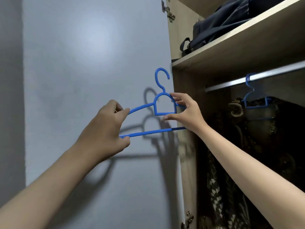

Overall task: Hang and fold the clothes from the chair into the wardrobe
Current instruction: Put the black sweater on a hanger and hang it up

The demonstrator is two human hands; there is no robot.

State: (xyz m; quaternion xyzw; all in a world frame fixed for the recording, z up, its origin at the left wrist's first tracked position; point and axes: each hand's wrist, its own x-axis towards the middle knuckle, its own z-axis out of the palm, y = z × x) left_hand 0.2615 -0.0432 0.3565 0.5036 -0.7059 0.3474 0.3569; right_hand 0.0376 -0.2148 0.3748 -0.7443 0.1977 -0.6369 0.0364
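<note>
Blue plastic, bare of any garment — the hanger (162, 103) hung between both hands before the open wardrobe (184, 90), the left hand (107, 128) pinching its end, the right hand (184, 111) gripping the neck. Seemingly a hanger-fetching step; next, a garment from the chair — out of view — must be threaded on.

Both your hands hold an empty blue hanger (165, 105) before the open wardrobe (186, 90). Left hand (105, 128) grips its end. Right hand (184, 111) pinches its centre.

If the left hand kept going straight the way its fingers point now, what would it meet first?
The left hand, gripping the blue hanger by its left end, points up and right. It would likely reach the right hand on the hanger's middle first, then the wardrobe's side panel. Depth is unclear from one view.
</note>
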